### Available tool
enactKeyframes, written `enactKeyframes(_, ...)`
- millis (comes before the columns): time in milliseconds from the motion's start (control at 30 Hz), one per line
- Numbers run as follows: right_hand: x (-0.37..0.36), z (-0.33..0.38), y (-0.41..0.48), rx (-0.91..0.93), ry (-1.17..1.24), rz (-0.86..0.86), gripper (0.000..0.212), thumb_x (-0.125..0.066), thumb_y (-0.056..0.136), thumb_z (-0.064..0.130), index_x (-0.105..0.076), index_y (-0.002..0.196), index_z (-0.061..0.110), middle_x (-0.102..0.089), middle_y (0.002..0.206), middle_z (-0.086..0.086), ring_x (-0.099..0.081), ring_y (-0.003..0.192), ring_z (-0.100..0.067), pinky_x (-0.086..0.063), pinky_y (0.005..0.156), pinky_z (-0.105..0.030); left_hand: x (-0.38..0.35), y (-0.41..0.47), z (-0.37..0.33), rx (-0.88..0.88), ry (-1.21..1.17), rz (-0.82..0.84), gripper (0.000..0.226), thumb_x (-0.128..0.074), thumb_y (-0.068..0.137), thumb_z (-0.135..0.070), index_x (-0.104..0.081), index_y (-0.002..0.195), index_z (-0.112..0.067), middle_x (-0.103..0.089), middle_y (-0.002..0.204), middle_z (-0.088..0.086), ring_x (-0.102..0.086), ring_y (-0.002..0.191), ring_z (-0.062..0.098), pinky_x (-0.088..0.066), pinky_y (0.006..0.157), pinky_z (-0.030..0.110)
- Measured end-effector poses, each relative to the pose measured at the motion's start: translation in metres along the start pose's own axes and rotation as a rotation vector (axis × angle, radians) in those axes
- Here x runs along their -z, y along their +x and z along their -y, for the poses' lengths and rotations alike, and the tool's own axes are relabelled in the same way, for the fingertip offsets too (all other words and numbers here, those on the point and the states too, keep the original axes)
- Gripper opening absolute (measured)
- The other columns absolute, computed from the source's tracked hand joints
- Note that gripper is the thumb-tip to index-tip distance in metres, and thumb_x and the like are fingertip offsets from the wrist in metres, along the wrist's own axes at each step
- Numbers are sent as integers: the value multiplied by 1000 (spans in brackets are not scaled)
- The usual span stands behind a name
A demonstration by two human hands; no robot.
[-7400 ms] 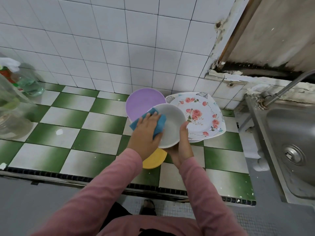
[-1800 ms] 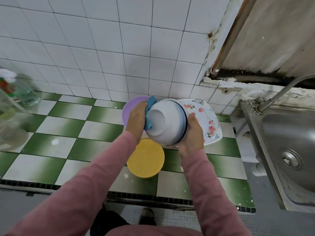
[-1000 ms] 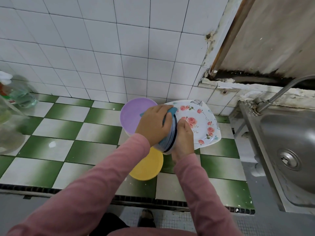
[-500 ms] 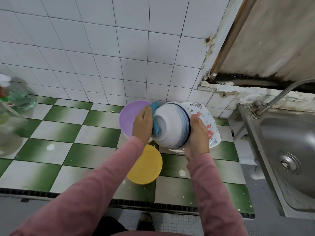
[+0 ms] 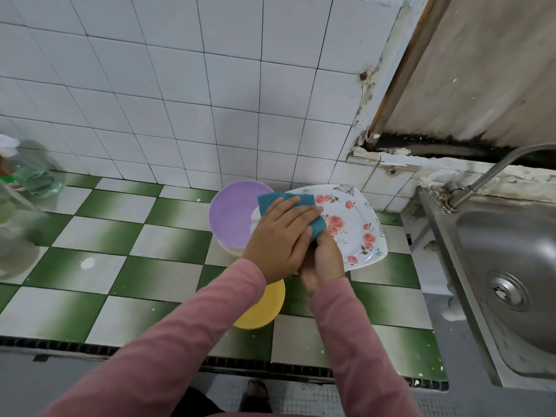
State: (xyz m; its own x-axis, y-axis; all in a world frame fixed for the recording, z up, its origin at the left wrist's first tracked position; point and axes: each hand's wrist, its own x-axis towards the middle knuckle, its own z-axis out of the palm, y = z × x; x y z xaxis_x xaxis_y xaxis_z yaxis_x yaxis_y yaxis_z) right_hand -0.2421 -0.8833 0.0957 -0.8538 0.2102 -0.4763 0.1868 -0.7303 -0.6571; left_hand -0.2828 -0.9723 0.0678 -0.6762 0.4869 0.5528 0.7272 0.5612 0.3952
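My left hand (image 5: 276, 236) lies over a blue cloth (image 5: 270, 201) and holds it against a white bowl (image 5: 254, 219), with the cloth's corner showing between thumb and fingers. Only a thin white sliver of the bowl shows beside that hand. My right hand (image 5: 323, 260) grips the bowl from below and the right, its fingers hidden behind the cloth. Both hands hover above the green-and-white tiled counter (image 5: 120, 236).
A purple plate (image 5: 231, 215) and a white floral plate (image 5: 352, 224) lean at the back wall. A yellow plate (image 5: 264, 305) lies under my wrists. A steel sink (image 5: 496, 251) with a faucet (image 5: 493, 173) is on the right. A bottle (image 5: 33, 176) and clear container (image 5: 15, 236) stand far left.
Half a second ago the bowl's outside faced me with the cloth at its left. Now my left hand has swept the cloth over it, covering the bowl.
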Motion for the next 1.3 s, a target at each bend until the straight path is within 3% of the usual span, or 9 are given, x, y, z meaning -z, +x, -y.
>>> enactKeyframes(267,6,10,-1,229,-372,-103,24,-42,107,22,-64,97,19,-69,104,-8,-65,95,-24,-57,81,-36,26,19,1,534,-421,78,33,-39,104,-27,-63,126,-23,-66,117,-6,-56,109,14,-41,97,25)
enactKeyframes(433,18,20,1,160,-132,-137,25,-47,105,28,-64,120,15,-70,111,-5,-66,95,-21,-55,79,-35,28,16,15,929,-783,9,29,-37,102,-35,-65,92,-32,-67,93,-6,-59,96,23,-47,95,40)
enactKeyframes(567,18,20,-3,54,91,-108,35,-43,106,33,-57,133,16,-69,115,-5,-65,98,-20,-53,73,-36,21,3,4,1064,-1045,-178,38,-37,103,-42,-60,125,-22,-65,120,4,-60,104,16,-48,94,32)
enactKeyframes(667,14,18,-5,21,237,-80,37,-43,106,30,-53,138,13,-70,109,-6,-66,95,-21,-55,66,-36,8,-17,-5,857,-986,-270,45,-35,100,-47,-50,136,-26,-58,133,0,-55,119,12,-44,104,34)
enactKeyframes(767,13,20,-5,22,289,-44,34,-42,107,24,-52,136,10,-71,108,-8,-67,95,-21,-57,68,-39,0,-35,-1,547,-657,-229,50,-28,103,-41,-33,149,-20,-42,148,-1,-41,135,15,-35,113,41)
enactKeyframes(867,10,25,-5,19,392,-20,31,-45,105,13,-53,134,4,-66,126,-14,-66,101,-24,-58,76,-43,4,-38,3,315,-396,-154,58,-29,101,-50,-21,152,-22,-27,158,-1,-26,145,20,-23,120,45)
enactKeyframes(1033,16,34,4,-49,422,-59,42,-56,96,0,-49,137,-4,-61,132,-19,-59,125,-30,-58,81,-42,12,-32,16,-57,-174,-20,78,-62,88,-47,-31,148,-8,-36,153,6,-28,146,26,-21,121,41)
enactKeyframes(1167,25,34,8,-122,409,-60,49,-62,91,1,-48,138,-4,-59,135,-21,-58,126,-32,-58,81,-43,13,-25,18,-105,-137,-58,63,-61,87,-29,-38,143,-10,-47,146,8,-37,140,25,-26,120,38)
enactKeyframes(1300,31,38,11,-204,252,-73,56,-67,91,8,-46,141,-4,-58,123,-20,-65,108,-31,-60,52,-29,17,-17,9,-12,-214,-149,50,-59,90,-21,-52,136,-4,-56,137,9,-46,132,24,-34,115,32)
